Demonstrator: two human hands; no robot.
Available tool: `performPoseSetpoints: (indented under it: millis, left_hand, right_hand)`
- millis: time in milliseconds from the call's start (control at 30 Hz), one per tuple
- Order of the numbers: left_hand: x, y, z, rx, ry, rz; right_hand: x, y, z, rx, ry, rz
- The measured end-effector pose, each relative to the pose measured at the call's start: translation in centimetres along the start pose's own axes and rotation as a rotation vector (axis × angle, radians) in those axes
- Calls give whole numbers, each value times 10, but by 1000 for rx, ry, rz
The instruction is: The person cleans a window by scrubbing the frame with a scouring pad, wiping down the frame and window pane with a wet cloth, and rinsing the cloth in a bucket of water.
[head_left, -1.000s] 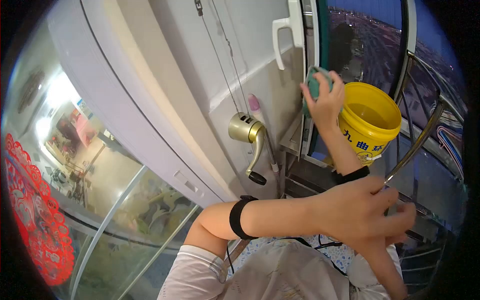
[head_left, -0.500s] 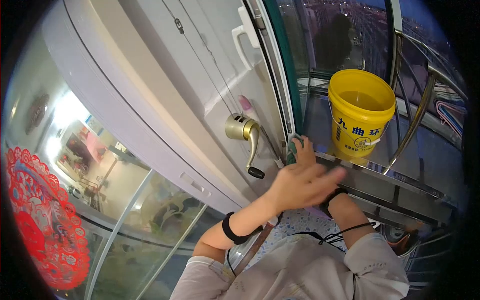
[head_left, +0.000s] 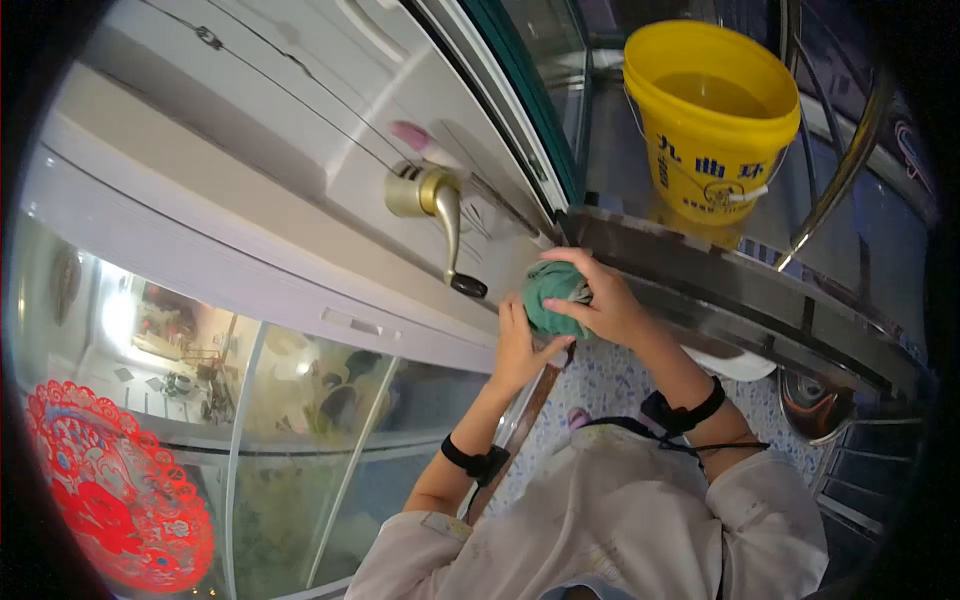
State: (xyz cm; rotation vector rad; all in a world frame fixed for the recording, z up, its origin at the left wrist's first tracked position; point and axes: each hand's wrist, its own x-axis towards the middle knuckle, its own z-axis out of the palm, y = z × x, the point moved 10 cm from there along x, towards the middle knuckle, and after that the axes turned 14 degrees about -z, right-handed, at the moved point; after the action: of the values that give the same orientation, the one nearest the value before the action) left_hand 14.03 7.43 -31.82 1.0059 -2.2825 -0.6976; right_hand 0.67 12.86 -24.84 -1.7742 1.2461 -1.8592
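Observation:
A bunched green cloth [head_left: 548, 300] is held between my two hands, below the corner of the window frame. My right hand [head_left: 605, 305] grips it from the right, with fingers over its top and thumb across its front. On the cloth's lower left side, my left hand [head_left: 520, 350] presses with its fingers and thumb round the edge. To the upper left of the hands, a metal hand crank [head_left: 445, 210] with a black knob is fixed on the wall. A yellow bucket [head_left: 710, 120] with liquid inside stands on the ledge at the upper right.
Metal railings [head_left: 850, 175] curve along the right side. A steel-edged ledge [head_left: 720, 290] runs under the bucket. Glass sliding doors with a red paper-cut [head_left: 120, 490] are at the lower left. A shiny metal bowl [head_left: 815, 405] sits low at the right, above the patterned floor.
The green cloth has come down from beside the bucket toward my body. My left hand has moved onto it, joining my right. The view has turned, and the bucket appears larger and higher.

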Motion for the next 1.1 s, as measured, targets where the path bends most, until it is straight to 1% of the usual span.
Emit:
performPoseSetpoints:
  millis: [33,67,100,167,233,300,333,367,433,500,567,600,667,700,767,900,967,1033,1100]
  left_hand:
    - [-1,-5,5,3,-16,-22]
    - [-4,-3,9,25,-35,13]
    - [-7,1,12,48,-48,49]
    - [-14,3,9,0,-37,43]
    - [-20,-18,15,-15,-128,-160]
    - [-27,-10,5,-40,-90,-143]
    - [-32,-8,1,27,-76,-118]
    - [-37,-6,-1,94,-62,-93]
    - [-45,5,-9,140,-34,-53]
    - [-52,14,-14,181,-8,-12]
    - [-57,20,-22,97,39,-4]
    - [-59,24,-22,100,34,-5]
    - [-60,22,-27,-34,17,-145]
    - [-63,26,-28,-29,12,-146]
    - [-65,26,-30,-44,0,-203]
    - [-62,32,-35,-53,54,-176]
    - [-61,37,-34,-34,75,-120]
    - [-63,43,-28,-39,81,-150]
    - [-62,51,-25,-45,85,-180]
  right_hand:
    - [0,-16,7,-6,-97,-40]
    - [-2,-27,15,-9,-196,-83]
    - [-6,-30,13,7,-201,-68]
    - [-11,-34,18,-16,-275,-81]
    - [-17,-29,9,-21,-262,-83]
    - [-27,-15,-4,-120,-309,9]
    - [-34,-7,-14,-45,-269,99]
    - [-40,-4,-20,-38,-268,98]
    - [-51,4,-22,-104,-373,67]
    - [-59,9,-23,-108,-406,79]
    - [-72,23,-29,-153,-378,230]
    - [-77,25,-28,-149,-376,234]
    - [-88,32,-27,-242,-417,266]
    - [-91,37,-26,-236,-413,269]
    - [-102,47,-12,-207,-595,254]
    - [-104,42,-14,-166,-522,275]
    - [-97,37,-32,-243,-274,267]
    - [-100,43,-34,-274,-251,286]
    - [-113,60,-38,-438,-343,474]
